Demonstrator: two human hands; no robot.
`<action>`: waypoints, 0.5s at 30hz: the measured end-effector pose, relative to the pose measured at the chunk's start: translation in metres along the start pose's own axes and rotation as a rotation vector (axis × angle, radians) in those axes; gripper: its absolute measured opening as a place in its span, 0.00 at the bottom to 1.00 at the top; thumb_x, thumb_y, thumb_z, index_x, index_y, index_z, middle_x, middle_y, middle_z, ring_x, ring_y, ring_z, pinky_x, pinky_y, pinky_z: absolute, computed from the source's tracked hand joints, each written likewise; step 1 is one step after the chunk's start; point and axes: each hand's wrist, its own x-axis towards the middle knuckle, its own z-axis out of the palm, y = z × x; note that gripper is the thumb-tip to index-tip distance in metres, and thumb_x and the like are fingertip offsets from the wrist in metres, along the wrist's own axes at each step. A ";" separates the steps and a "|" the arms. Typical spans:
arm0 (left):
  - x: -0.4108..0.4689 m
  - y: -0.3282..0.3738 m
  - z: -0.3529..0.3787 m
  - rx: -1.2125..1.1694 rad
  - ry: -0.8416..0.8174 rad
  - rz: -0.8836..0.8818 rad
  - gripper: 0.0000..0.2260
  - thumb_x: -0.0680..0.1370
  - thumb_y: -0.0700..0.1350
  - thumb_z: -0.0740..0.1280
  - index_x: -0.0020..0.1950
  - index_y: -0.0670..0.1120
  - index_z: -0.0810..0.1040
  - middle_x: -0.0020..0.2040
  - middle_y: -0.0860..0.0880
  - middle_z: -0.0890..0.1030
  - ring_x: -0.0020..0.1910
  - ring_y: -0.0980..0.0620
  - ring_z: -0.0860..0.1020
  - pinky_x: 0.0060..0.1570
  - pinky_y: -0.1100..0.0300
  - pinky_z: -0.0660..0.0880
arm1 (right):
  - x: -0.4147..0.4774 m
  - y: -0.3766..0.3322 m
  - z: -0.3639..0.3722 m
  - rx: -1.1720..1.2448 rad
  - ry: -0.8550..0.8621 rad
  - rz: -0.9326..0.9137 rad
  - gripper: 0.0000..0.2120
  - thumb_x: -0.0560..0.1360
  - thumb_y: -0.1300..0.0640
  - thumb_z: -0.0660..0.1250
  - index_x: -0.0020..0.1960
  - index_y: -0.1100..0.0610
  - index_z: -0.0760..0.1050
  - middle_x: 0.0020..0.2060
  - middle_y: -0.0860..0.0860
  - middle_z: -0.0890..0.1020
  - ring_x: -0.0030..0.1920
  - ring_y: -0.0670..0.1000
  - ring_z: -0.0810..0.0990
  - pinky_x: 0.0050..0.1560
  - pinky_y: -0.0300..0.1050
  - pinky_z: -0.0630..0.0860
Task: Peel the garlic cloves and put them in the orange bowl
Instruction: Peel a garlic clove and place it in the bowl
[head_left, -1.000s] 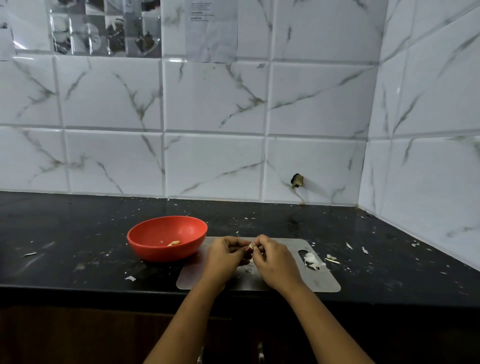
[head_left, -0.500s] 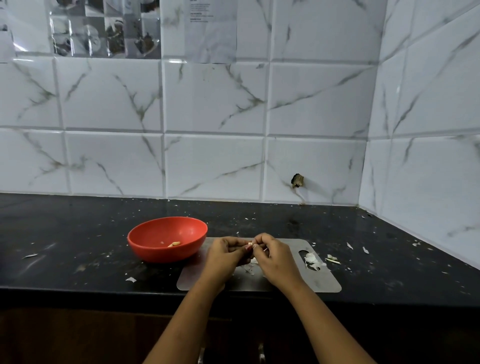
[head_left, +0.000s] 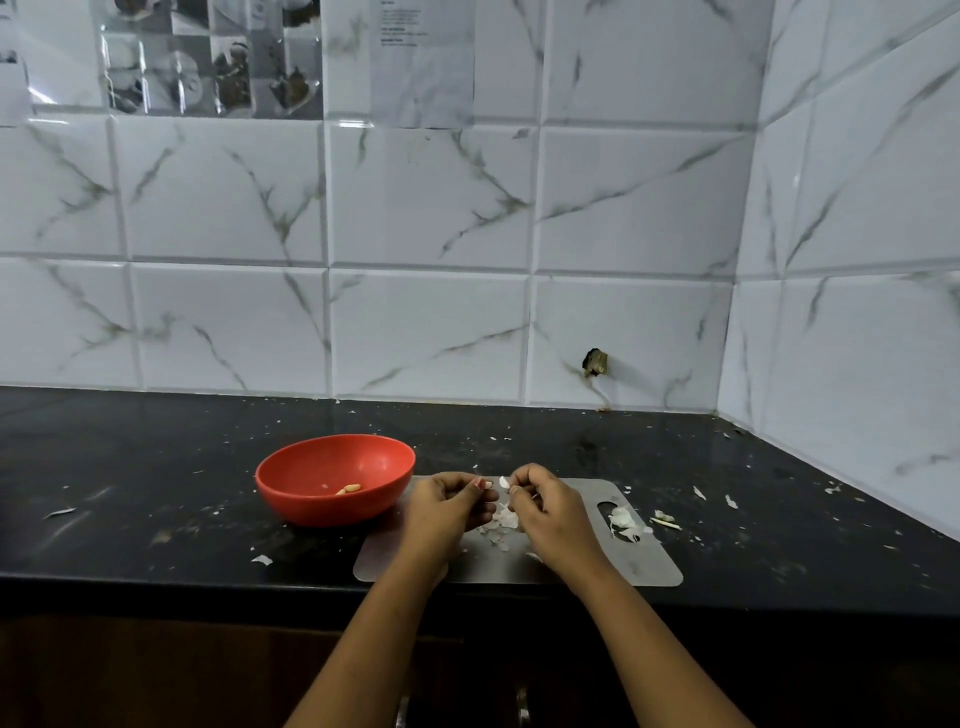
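Over the middle of the grey cutting board (head_left: 644, 564), at the front edge of the black counter (head_left: 156, 467), 2 bare hands meet almost fingertip to fingertip. The left hand (head_left: 447, 512) has its fingers curled in toward the thumb, as if closed on something small. What lies inside them is hidden, so I cannot tell whether a clove sits there. The right hand (head_left: 553, 514) is curled too, and its thumb and forefinger pinch a white skin flake (head_left: 503, 482) that stands up in the narrow gap between the hands.

Below the fingertips a small heap of peelings (head_left: 501, 522) lies on the board. More white scraps (head_left: 621, 519) lie across the handle slot at the board's right end, and a few bits (head_left: 665, 518) sit on the counter just beside that end.

The orange bowl (head_left: 322, 512) stands upright on the counter just left of the board, near the left hand. Whether its right side touches the board's far corner I cannot tell. 1 peeled garlic clove (head_left: 349, 489), pale yellow, lies at the bottom of the bowl.

White marbled tiles (head_left: 431, 208) cover the wall behind and the wall to the right. Printed sheets (head_left: 208, 57) are stuck up at the top left, and 1 tile has a small broken hole (head_left: 595, 362) low down, near the counter.
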 end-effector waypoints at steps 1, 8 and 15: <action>0.000 0.000 0.000 -0.014 0.020 -0.002 0.06 0.78 0.34 0.64 0.43 0.36 0.79 0.34 0.43 0.81 0.31 0.51 0.78 0.34 0.65 0.78 | 0.000 0.001 0.000 0.024 0.026 0.017 0.07 0.78 0.59 0.62 0.43 0.52 0.74 0.33 0.48 0.77 0.29 0.40 0.71 0.32 0.36 0.69; -0.002 0.002 -0.002 -0.057 0.061 -0.002 0.04 0.76 0.32 0.66 0.42 0.37 0.79 0.32 0.45 0.81 0.28 0.54 0.79 0.33 0.65 0.79 | -0.002 -0.002 -0.002 -0.021 0.115 0.084 0.09 0.79 0.57 0.62 0.42 0.55 0.78 0.34 0.49 0.81 0.30 0.41 0.74 0.34 0.38 0.71; -0.001 0.001 -0.003 -0.040 0.067 0.006 0.04 0.73 0.30 0.68 0.40 0.38 0.79 0.32 0.45 0.82 0.28 0.54 0.78 0.31 0.65 0.78 | 0.001 0.003 0.000 -0.174 0.133 0.100 0.07 0.71 0.55 0.74 0.36 0.56 0.79 0.30 0.49 0.81 0.34 0.47 0.81 0.39 0.45 0.79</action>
